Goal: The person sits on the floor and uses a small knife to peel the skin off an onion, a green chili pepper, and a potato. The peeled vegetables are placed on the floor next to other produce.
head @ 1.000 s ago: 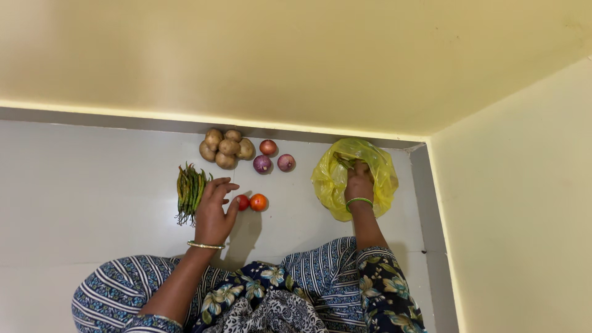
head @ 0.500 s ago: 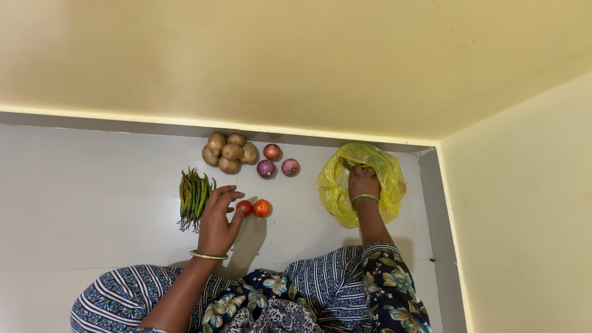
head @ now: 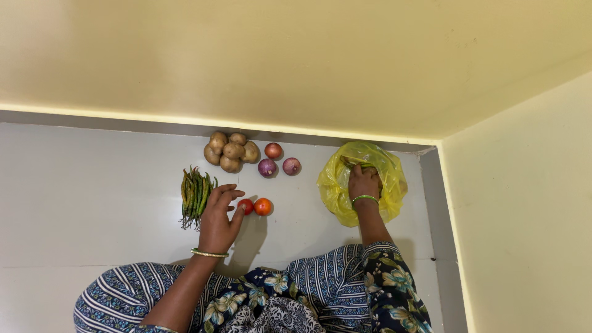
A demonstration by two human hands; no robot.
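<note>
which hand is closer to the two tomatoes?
Left. The left hand sits right beside the tomatoes, its thumb touching or nearly touching the nearer one. The right hand is well off to their right, inside the yellow plastic bag.

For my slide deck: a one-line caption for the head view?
Right hand reaches into a yellow bag; left hand rests beside two tomatoes.

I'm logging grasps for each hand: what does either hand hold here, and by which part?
The right hand reaches inside the crumpled yellow plastic bag; any grip is hidden. The left hand holds nothing, fingers spread beside the two small red tomatoes.
</note>
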